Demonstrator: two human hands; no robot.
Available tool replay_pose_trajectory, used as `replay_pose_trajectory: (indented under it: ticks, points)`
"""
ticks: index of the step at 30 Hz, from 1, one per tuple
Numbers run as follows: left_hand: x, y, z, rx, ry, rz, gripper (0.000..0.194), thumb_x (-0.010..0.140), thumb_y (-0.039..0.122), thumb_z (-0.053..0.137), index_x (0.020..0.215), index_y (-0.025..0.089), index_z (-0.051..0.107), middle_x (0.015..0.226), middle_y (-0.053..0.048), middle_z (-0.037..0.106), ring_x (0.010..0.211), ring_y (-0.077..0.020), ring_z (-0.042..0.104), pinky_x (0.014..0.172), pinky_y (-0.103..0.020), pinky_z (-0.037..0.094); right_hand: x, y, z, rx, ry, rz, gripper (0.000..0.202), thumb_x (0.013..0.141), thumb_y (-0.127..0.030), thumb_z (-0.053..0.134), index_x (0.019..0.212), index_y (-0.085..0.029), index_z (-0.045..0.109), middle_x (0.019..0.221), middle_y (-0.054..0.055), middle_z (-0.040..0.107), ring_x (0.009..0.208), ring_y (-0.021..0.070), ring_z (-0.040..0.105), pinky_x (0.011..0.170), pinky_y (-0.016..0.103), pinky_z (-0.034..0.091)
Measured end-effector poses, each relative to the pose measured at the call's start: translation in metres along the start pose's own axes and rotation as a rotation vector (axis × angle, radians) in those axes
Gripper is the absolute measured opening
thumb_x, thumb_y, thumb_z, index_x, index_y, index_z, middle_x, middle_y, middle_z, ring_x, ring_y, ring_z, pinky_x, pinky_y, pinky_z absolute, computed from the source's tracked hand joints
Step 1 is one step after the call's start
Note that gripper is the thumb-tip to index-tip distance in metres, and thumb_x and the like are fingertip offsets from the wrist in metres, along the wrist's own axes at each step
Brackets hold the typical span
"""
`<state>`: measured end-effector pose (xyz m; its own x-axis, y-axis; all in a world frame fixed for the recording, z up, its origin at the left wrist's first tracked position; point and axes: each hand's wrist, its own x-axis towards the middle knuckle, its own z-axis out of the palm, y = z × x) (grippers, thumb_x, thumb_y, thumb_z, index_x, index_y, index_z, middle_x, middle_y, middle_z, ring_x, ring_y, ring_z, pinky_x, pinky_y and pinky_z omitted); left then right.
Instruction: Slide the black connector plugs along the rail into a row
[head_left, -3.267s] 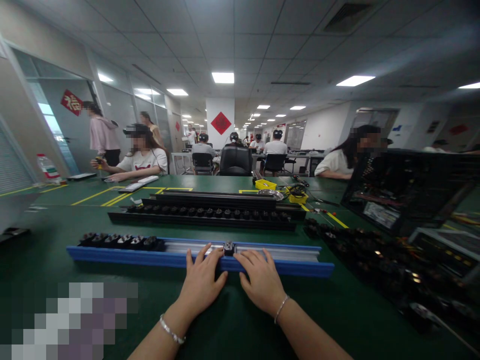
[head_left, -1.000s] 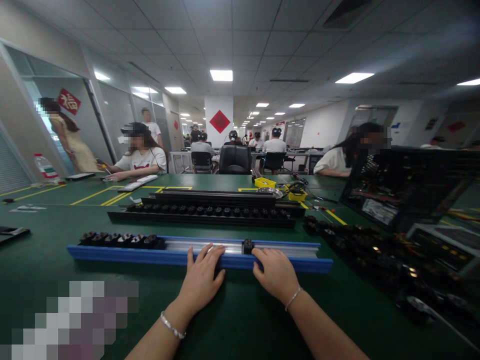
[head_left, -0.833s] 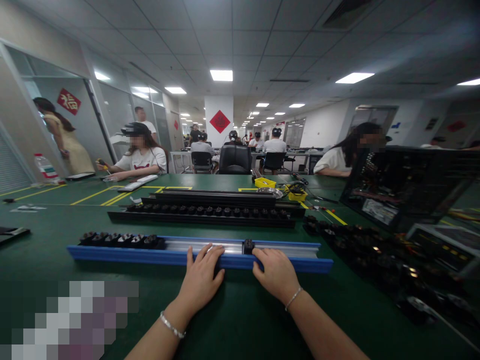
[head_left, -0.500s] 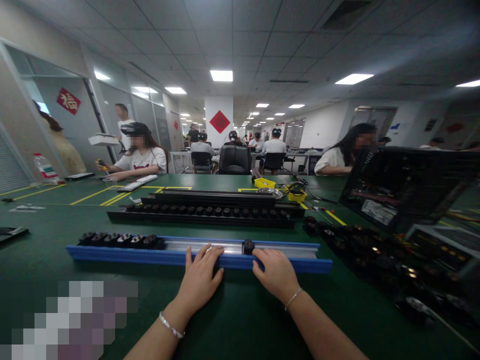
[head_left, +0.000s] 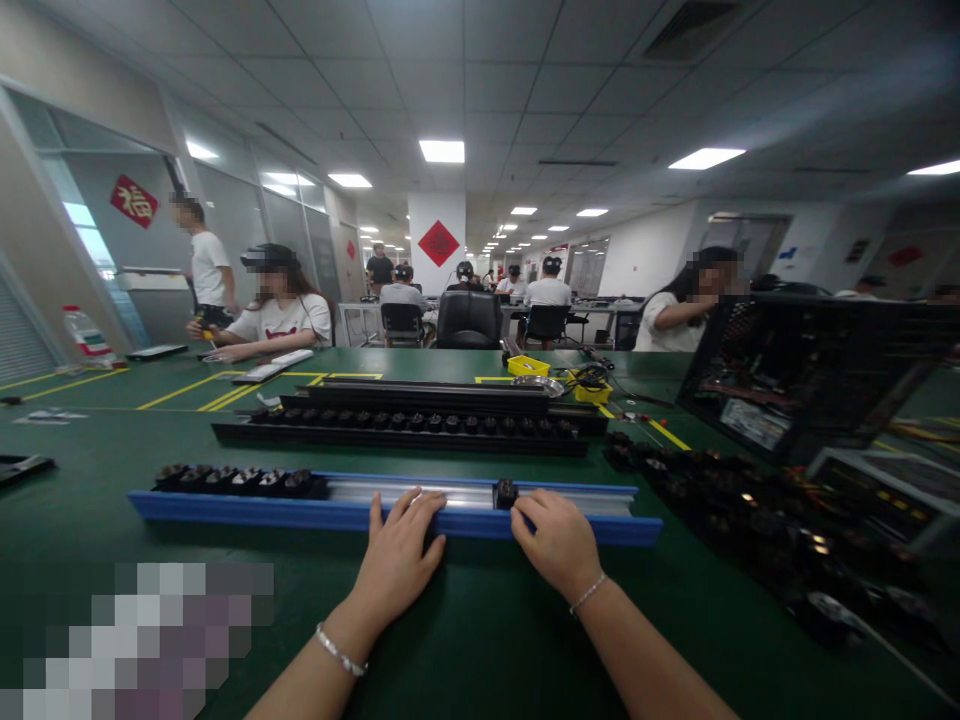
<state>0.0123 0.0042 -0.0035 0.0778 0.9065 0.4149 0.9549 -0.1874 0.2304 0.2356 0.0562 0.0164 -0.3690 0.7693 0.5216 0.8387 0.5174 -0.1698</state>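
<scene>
A long blue rail with a silvery inner channel lies across the table before me. My left hand rests on its middle, fingers spread over the near edge and channel, holding nothing. At the right part of the channel sits one small black socket-like module. My right hand has its bent fingers against the right side of that module, thumb by the rail's near wall. Further left in the same channel, a row of black modules stands packed together, some with shiny metal tops.
Behind lies a black rail filled with similar modules. Loose black parts are heaped at right, near an open computer case. Yellow trays and cables sit farther back. A co-worker sits at far left, another at far right.
The single module has slid a little to the right along the channel, together with my right hand. My left hand keeps its place. In the background, a walking person has moved left.
</scene>
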Motion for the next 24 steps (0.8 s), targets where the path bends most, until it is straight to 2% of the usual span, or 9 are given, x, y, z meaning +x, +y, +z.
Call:
replay_pose_trajectory:
  ticks: [5,8,11,14,24]
  points:
    - [0.001,0.002,0.000,-0.004,0.003,-0.007,0.040,0.081,0.026,0.044,0.121,0.032,0.045,0.127,0.001,0.055,0.126,-0.0224,0.038,0.107,-0.062,0.001,0.003,-0.004,0.008,0.059,0.100,0.062,0.025,0.086,-0.031,0.043,0.078,-0.019,0.064,0.092,0.006,0.063,0.089,0.0177,0.053,0.081,0.029,0.036]
    - [0.002,0.003,0.000,-0.006,0.004,-0.011,0.041,0.081,0.025,0.045,0.121,0.032,0.045,0.128,0.000,0.055,0.126,-0.0233,0.038,0.107,-0.062,0.001,0.006,-0.009,0.016,0.064,0.147,0.125,0.028,0.082,-0.037,0.050,0.098,-0.016,0.061,0.108,0.009,0.061,0.104,0.0218,0.050,0.093,0.035,0.033]
    - [0.002,0.003,0.001,-0.004,0.009,-0.011,0.040,0.080,0.026,0.045,0.120,0.032,0.044,0.127,0.001,0.055,0.126,-0.0235,0.038,0.107,-0.062,0.001,0.008,-0.014,0.020,0.069,0.109,0.156,0.039,0.084,-0.040,0.047,0.116,-0.018,0.054,0.115,0.008,0.060,0.112,0.0224,0.048,0.102,0.041,0.023]
    - [0.002,0.003,0.002,-0.002,0.017,-0.009,0.040,0.080,0.025,0.046,0.119,0.032,0.045,0.127,0.001,0.055,0.125,-0.0232,0.039,0.107,-0.062,0.002,0.009,-0.015,0.020,0.083,0.057,0.180,0.036,0.087,-0.039,0.041,0.114,-0.022,0.056,0.113,0.006,0.062,0.112,0.0210,0.049,0.103,0.043,0.020]
    - [0.002,0.001,0.002,-0.008,0.015,-0.004,0.041,0.080,0.025,0.047,0.120,0.032,0.044,0.128,0.001,0.055,0.125,-0.0229,0.039,0.107,-0.062,0.001,0.011,-0.016,0.020,0.111,0.069,0.231,0.030,0.085,-0.035,0.043,0.108,-0.022,0.058,0.109,0.006,0.063,0.109,0.0208,0.051,0.103,0.042,0.019]
